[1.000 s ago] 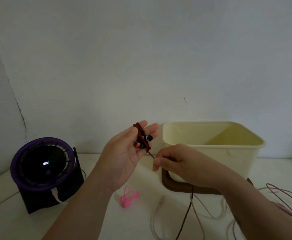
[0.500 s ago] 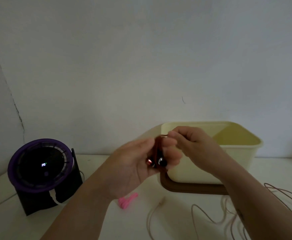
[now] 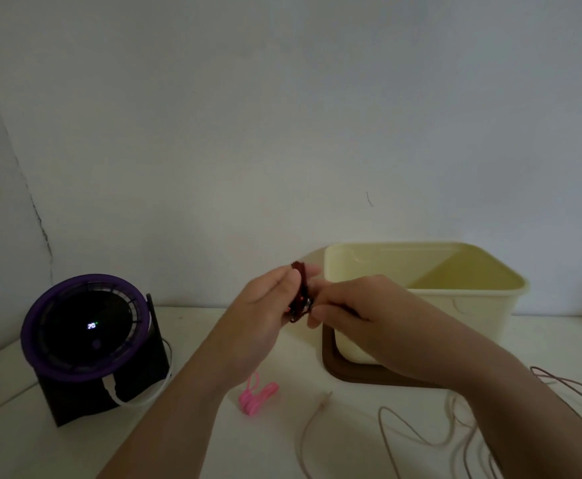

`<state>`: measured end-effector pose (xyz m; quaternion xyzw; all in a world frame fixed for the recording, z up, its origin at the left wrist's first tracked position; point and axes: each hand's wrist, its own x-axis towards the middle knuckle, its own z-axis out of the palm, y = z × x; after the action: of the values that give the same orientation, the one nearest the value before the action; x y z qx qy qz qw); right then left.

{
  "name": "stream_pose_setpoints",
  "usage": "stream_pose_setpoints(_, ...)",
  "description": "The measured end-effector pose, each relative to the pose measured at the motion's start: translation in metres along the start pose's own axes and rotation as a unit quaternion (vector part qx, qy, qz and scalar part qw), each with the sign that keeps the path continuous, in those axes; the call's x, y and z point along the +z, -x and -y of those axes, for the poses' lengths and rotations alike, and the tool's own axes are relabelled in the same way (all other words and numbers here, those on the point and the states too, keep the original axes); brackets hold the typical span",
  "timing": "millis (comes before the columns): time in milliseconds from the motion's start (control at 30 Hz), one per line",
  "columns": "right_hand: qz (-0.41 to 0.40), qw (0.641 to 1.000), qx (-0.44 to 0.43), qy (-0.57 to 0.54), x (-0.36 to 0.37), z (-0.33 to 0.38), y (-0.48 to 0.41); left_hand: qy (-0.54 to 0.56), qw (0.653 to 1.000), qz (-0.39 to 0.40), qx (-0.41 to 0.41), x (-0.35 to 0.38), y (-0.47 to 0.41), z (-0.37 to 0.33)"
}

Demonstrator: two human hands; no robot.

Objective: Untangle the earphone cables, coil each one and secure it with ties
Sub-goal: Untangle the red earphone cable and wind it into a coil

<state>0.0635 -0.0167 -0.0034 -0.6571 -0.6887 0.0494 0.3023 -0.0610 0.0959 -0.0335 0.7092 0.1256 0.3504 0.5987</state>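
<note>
A dark red earphone cable (image 3: 299, 292) is wound into a tight coil around the fingers of my left hand (image 3: 261, 316), raised above the table. My right hand (image 3: 351, 305) meets it from the right, fingers curled and pinching the coil near the earbuds. A pale pink earphone cable (image 3: 407, 430) lies loose in wide loops on the white table at the lower right. Pink ties (image 3: 256, 397) lie on the table below my left wrist.
A cream plastic tub (image 3: 455, 295) with a brown handle (image 3: 331, 361) stands at the back right, just behind my hands. A purple-rimmed round fan (image 3: 85, 326) on a black stand sits at the left, with a white cord (image 3: 137, 399) beside it.
The loose tail of the red cable hanging to the table has been wound onto my left fingers. My right hand rose from below the coil, then settled against its lower right side.
</note>
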Motion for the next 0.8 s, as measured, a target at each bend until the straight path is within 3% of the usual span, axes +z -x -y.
stream_pose_setpoints(100, -0.051, 0.999, 0.008, 0.008, -0.012, 0.0, 0.003, -0.083, 0.996, 0.036, -0.02, 0.001, 0.002, 0.002)
stream_pose_setpoints(333, -0.086, 0.995, 0.01, -0.054, -0.012, -0.007, -0.002, -0.076, 0.988, 0.121, -0.054, 0.003, 0.008, -0.004)
stream_pose_setpoints(500, -0.095, 0.978, 0.025, -0.184, -0.007, -0.019, -0.007, 0.045, 0.985, 0.144, -0.084, 0.004, 0.007, -0.006)
stream_pose_setpoints(633, -0.027, 0.928, 0.038, -0.37, 0.0, -0.026, -0.01, 0.188, 0.968, 0.131, -0.101, 0.006, 0.006, -0.007)
stream_pose_setpoints(733, 0.056, 0.91, 0.032, -0.41, 0.004, -0.029, -0.009, 0.257, 0.954, 0.12, -0.098, 0.004, 0.005, -0.008)
stream_pose_setpoints(800, 0.06, 0.912, 0.041, -0.403, 0.005, -0.029, -0.009, 0.288, 0.943, 0.142, -0.089, 0.001, 0.004, -0.006)
